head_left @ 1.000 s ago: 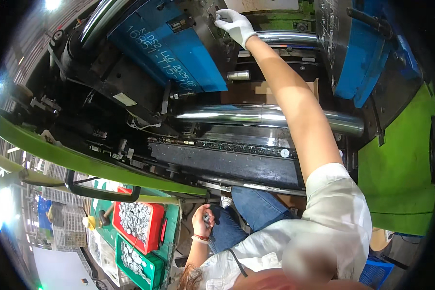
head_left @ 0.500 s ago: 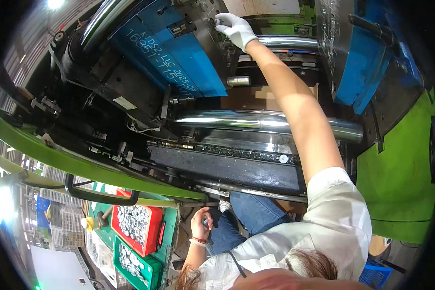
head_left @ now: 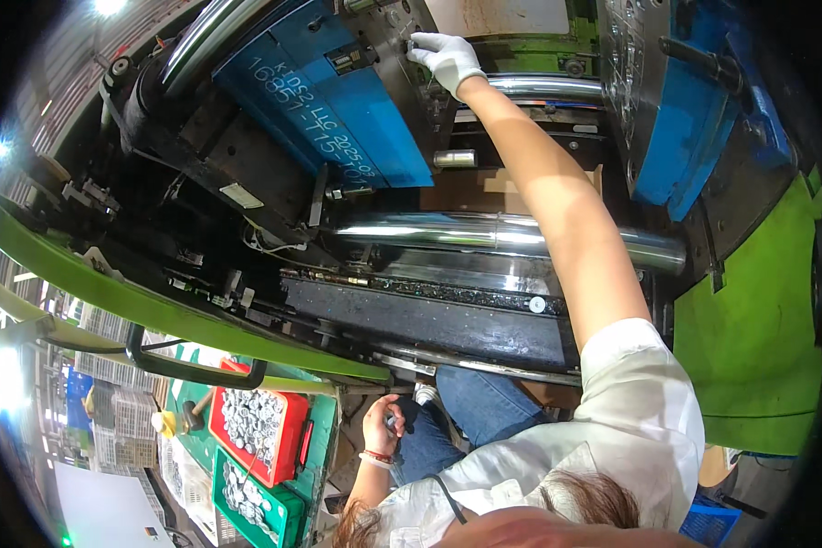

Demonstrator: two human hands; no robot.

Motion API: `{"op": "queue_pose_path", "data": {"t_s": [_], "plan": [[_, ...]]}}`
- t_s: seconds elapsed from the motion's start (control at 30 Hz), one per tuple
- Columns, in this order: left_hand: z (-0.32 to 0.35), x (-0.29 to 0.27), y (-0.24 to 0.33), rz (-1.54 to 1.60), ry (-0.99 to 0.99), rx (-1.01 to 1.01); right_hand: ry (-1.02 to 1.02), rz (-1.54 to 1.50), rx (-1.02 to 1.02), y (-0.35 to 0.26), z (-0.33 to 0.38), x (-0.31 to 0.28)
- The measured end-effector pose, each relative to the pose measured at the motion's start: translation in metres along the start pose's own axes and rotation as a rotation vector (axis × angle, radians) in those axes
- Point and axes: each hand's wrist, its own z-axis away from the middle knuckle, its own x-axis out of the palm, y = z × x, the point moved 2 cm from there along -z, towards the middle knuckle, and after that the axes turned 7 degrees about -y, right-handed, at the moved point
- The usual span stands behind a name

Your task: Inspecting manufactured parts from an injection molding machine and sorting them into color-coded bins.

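Note:
My right hand, in a white glove, is stretched far forward between two blue-sided mould halves. Its thumb and fingers pinch together against the steel face of the left mould half. A small dark or silvery piece shows at the fingertips, too small to name. My left hand is bare, with a red and white bracelet at the wrist. It rests low beside my leg, its fingers curled round something greyish that they mostly hide.
Polished steel bars run across in front of me, with the right mould half opposite. A green machine edge with a black handle lies left. Below it, a red tray and a green tray hold small grey parts.
The view has shifted slightly. My right hand stays at the left mould half with its fingers pinched, and my left hand keeps its curled grip by my leg.

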Motion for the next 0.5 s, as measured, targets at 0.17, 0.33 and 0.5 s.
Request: {"op": "queue_pose_path", "data": {"t_s": [0.17, 0.33, 0.5], "plan": [[0.000, 0.001, 0.000, -0.011, -0.015, 0.007, 0.077, 0.208, -0.043, -0.005, 0.002, 0.004], [0.003, 0.001, 0.000, -0.002, -0.019, 0.014, 0.159, 0.226, -0.093, -0.007, 0.007, 0.006], [0.004, 0.000, 0.001, -0.006, -0.026, 0.010, 0.081, 0.159, -0.083, -0.012, 0.006, 0.000]]}}
